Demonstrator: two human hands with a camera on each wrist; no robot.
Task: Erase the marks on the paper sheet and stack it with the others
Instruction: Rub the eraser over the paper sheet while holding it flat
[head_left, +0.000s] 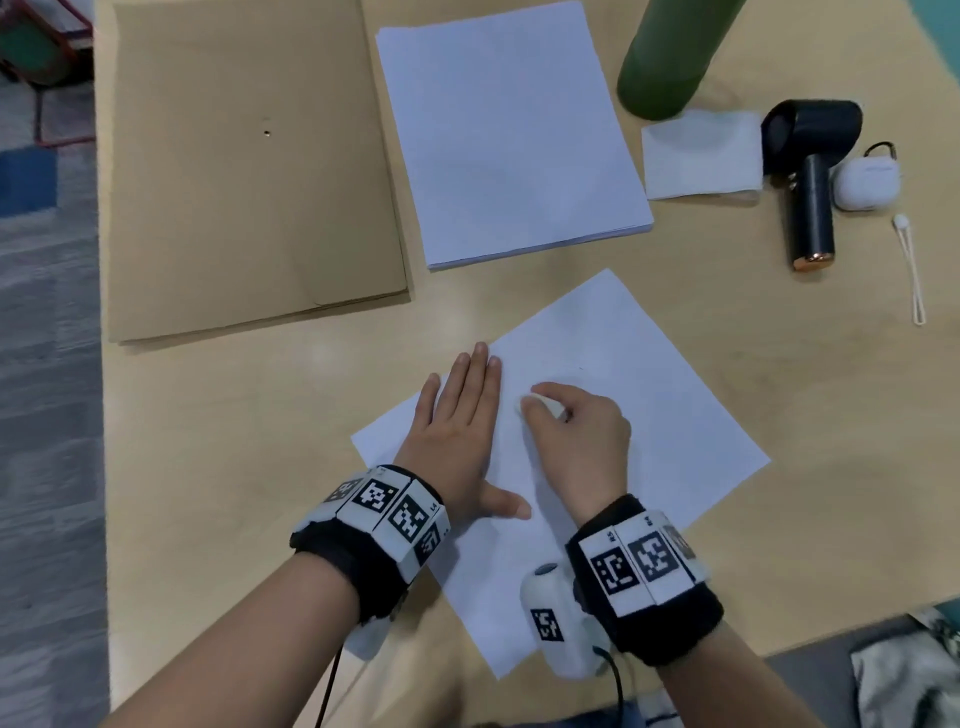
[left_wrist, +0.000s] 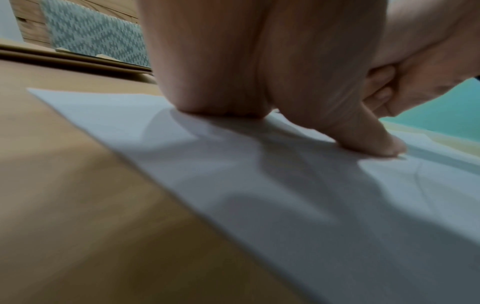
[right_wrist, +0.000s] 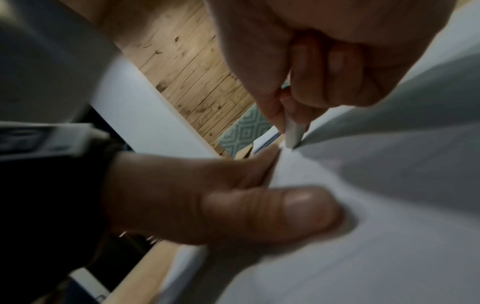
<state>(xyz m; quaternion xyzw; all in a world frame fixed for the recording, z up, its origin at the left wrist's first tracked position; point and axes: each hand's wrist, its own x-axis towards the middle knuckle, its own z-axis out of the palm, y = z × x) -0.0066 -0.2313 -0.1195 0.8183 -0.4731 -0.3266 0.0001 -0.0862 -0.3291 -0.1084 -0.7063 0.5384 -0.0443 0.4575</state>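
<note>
One flat white sheet (head_left: 623, 415), left hand (head_left: 457, 436) pressing, right hand (head_left: 576, 441) pinching eraser (head_left: 540, 406)

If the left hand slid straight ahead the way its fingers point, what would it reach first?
Likely the stack of white sheets. The left hand lies flat on the paper sheet, fingers aimed slightly right of straight up the table; bare wood comes first.

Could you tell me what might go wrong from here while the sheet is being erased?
1. The left hand presses flat only on the left part of the paper sheet; its right side lies free and could buckle or crease under the eraser.
2. The right hand pinches the eraser in a small grip, so it might slip out.
3. The sheet's near corner overhangs the table edge and could bend.
</note>
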